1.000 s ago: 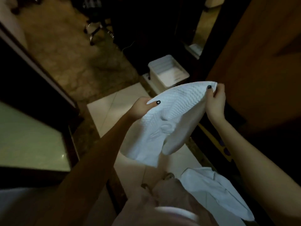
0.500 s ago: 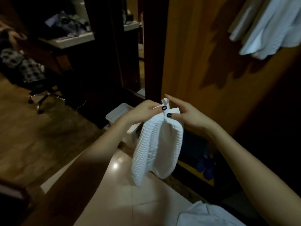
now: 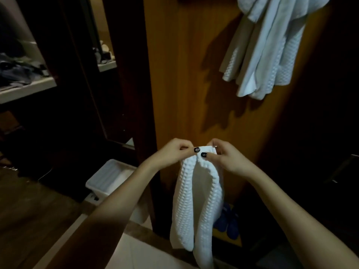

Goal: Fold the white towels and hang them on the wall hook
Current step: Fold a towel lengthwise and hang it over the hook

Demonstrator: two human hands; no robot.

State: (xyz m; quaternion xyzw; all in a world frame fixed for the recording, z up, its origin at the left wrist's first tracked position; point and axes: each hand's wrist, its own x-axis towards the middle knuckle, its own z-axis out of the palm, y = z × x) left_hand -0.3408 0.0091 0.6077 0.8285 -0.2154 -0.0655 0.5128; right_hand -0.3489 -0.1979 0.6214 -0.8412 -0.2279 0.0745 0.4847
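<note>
A white towel [image 3: 196,202] with a waffle pattern is held in the middle of the frame, folded in half so that its two halves hang down side by side. Its top edge is pinched by both hands, which are placed close together and nearly touch each other: the left hand [image 3: 172,153] is closed on the left corner and the right hand [image 3: 226,157] is closed on the right corner, with dark-painted thumbnails seen on the cloth. Behind the hands a wooden panel [image 3: 182,74] is seen. In the upper right of the frame, more white towels [image 3: 270,49] are hung against this panel; the hook itself cannot be seen. A white plastic bin [image 3: 108,178] is placed on the floor at the lower left of the hands, and blue slippers [image 3: 228,222] are seen low down, just right of the held towel.
</note>
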